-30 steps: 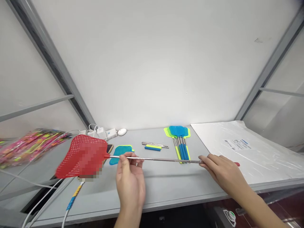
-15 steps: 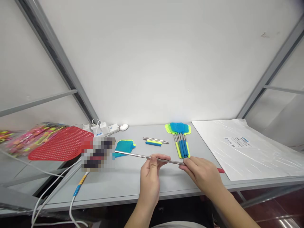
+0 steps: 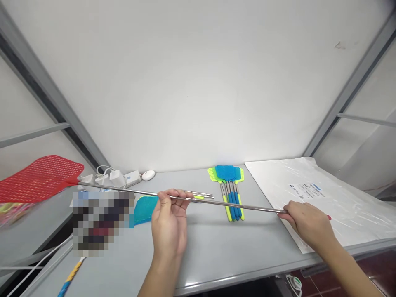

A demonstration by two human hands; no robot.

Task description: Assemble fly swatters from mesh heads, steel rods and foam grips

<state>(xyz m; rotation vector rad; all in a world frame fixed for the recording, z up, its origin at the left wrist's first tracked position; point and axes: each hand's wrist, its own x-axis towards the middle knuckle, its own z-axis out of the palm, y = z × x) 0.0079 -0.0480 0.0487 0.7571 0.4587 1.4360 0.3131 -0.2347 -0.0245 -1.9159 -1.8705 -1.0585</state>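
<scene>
A red fly swatter [image 3: 40,173] with a long telescopic metal shaft stretches across the view, its mesh head at the far left. My left hand [image 3: 170,222] is closed on the middle of the shaft, thumb and fingers around it. Further right, my right hand [image 3: 309,225] wraps the handle end; only a bit of red grip shows beyond it. Behind the shaft lie a teal swatter head [image 3: 144,209] and metal rods [image 3: 201,194], partly hidden by my left hand. A bundle of blue and yellow-green swatters [image 3: 229,192] rests on the grey table [image 3: 222,251].
A white plastic-wrapped sheet [image 3: 278,177] with a label covers the table's right side. At the back left are white chargers [image 3: 116,178] and a white mouse-like object [image 3: 148,175]. A pixelated patch hides something at the left, with a blue-and-yellow wrapped cable [image 3: 70,276] below it.
My hands have spread apart, the right moving right along with the handle. The swatter's shaft shows much longer now, and its red head has shifted left. The camera view has also shifted slightly.
</scene>
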